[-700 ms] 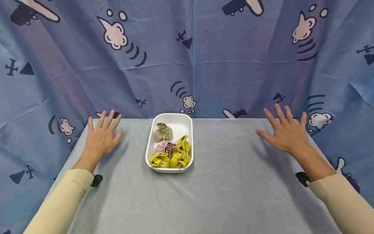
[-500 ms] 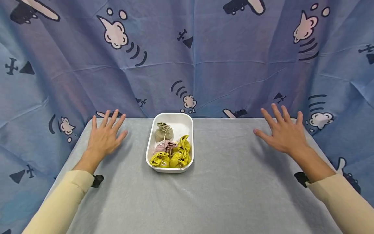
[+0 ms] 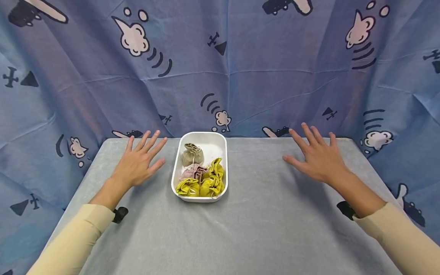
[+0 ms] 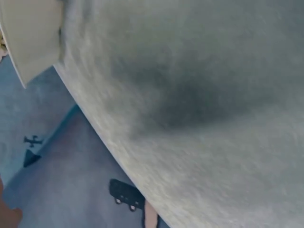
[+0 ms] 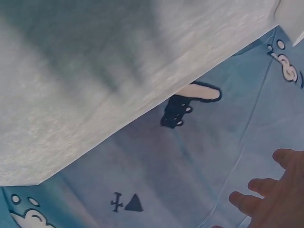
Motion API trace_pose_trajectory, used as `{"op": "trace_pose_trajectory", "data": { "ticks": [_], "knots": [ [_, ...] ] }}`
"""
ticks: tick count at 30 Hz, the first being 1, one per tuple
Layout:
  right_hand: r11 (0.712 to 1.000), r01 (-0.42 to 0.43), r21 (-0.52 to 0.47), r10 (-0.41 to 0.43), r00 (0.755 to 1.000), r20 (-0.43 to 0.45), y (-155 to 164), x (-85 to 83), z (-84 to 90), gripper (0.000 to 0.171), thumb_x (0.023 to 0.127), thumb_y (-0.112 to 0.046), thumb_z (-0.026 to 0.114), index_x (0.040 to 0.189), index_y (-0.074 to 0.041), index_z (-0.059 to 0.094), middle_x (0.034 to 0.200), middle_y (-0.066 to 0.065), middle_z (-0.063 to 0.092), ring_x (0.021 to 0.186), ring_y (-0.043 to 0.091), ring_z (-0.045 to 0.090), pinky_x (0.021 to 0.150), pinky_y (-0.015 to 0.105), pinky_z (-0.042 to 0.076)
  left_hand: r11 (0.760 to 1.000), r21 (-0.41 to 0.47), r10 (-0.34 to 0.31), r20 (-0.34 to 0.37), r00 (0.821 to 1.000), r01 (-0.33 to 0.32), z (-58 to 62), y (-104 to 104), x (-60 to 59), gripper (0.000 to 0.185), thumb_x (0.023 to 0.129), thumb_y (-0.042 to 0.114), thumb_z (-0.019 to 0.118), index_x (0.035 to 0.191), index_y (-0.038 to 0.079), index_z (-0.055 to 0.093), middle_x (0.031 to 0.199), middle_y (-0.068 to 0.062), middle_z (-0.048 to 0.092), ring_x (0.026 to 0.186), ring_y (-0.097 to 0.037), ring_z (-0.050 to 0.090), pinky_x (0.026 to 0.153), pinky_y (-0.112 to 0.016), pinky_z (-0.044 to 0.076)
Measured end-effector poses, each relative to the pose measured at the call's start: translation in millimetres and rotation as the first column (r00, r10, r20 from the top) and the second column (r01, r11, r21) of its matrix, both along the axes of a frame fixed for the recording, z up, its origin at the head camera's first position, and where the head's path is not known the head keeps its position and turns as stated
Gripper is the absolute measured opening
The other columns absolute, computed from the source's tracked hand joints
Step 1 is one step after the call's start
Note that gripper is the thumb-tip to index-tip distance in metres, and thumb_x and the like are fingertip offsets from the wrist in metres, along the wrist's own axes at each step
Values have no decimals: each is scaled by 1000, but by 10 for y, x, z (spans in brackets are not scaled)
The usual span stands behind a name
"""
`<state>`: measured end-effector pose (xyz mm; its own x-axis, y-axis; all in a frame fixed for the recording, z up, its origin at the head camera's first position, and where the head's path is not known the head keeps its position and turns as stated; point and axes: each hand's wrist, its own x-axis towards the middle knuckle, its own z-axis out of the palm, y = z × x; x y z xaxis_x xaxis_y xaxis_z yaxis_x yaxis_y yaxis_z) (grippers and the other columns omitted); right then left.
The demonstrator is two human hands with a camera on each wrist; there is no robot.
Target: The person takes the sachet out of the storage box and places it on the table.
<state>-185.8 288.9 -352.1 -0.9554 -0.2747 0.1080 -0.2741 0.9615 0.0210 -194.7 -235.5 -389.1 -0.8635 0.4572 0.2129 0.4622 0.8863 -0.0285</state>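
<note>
Grey cloth (image 3: 261,221) is topped by a white tray (image 3: 212,148), long axis twelve-to-six, at three o'clock from the nearer, spread-fingered, empty left hand (image 3: 137,164).

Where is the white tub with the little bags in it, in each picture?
Head: the white tub is whole, just left of the centre and a bit low.
Left wrist: only part of the white tub, in the top left corner.
Right wrist: just a bit of the white tub, in the top right corner.
Shared landmark: the grey table's back edge against the blue printed cloth.
</note>
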Motion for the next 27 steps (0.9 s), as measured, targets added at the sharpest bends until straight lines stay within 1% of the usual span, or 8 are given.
{"op": "trace_pose_trajectory", "data": {
  "ticks": [3,7,11,15,18,21,23,27],
  "knots": [
    [1000,-27,1,27,1000,7,-84,36,4,91,91,-71,49,161,-21,19,164,21,11,145,49,18,108,77,3,999,8,-50,20,999,50,15,63,14,65,102,51,45,159,23,30,166,-5,16,152,-32,11,117,-63,6],
    [997,-82,-10,82,997,7,-210,92,0,93,90,-70,52,162,-21,16,165,19,13,146,46,21,108,76,9,994,1,-113,49,992,113,25,139,38,66,103,52,44,159,22,29,166,-6,17,151,-34,14,116,-64,11],
    [989,-136,-54,137,990,17,-341,128,-4,95,90,-68,55,162,-22,13,164,18,17,147,43,23,109,74,14,988,-8,-153,97,983,154,32,212,61,68,102,55,43,159,21,28,165,-7,19,151,-33,15,115,-65,14],
    [974,-190,-122,196,980,39,-474,165,-17,92,92,-65,56,161,-19,17,165,14,17,147,40,25,110,71,18,983,-12,-179,138,974,183,20,252,73,67,103,55,43,158,20,30,165,-7,20,151,-33,16,116,-64,15],
    [953,-240,-187,251,967,39,-561,192,-50,88,93,-60,60,160,-15,25,164,13,22,145,38,30,111,67,22,981,-9,-188,160,969,192,-10,265,78,66,103,55,41,158,21,30,165,-7,21,151,-33,16,116,-63,14],
    [923,-268,-276,295,954,60,-640,219,-84,86,93,-55,64,159,-15,27,161,13,29,144,36,33,111,64,27,981,0,-190,183,965,193,-51,273,82,66,103,56,40,159,22,30,164,-6,21,151,-33,16,117,-62,12],
    [897,-262,-355,312,945,93,-695,240,-104,86,92,-53,67,159,-18,26,161,11,31,144,34,34,111,61,30,981,4,-190,194,962,193,-77,275,85,66,103,56,40,159,22,29,165,-5,21,151,-32,16,117,-62,11],
    [835,-210,-508,337,926,171,-821,299,-147,91,89,-46,74,160,-20,24,160,8,32,144,31,36,110,58,35,981,16,-190,206,960,191,-133,277,86,66,103,55,40,159,23,27,165,-4,19,152,-31,13,118,-62,9]
  ]
}}
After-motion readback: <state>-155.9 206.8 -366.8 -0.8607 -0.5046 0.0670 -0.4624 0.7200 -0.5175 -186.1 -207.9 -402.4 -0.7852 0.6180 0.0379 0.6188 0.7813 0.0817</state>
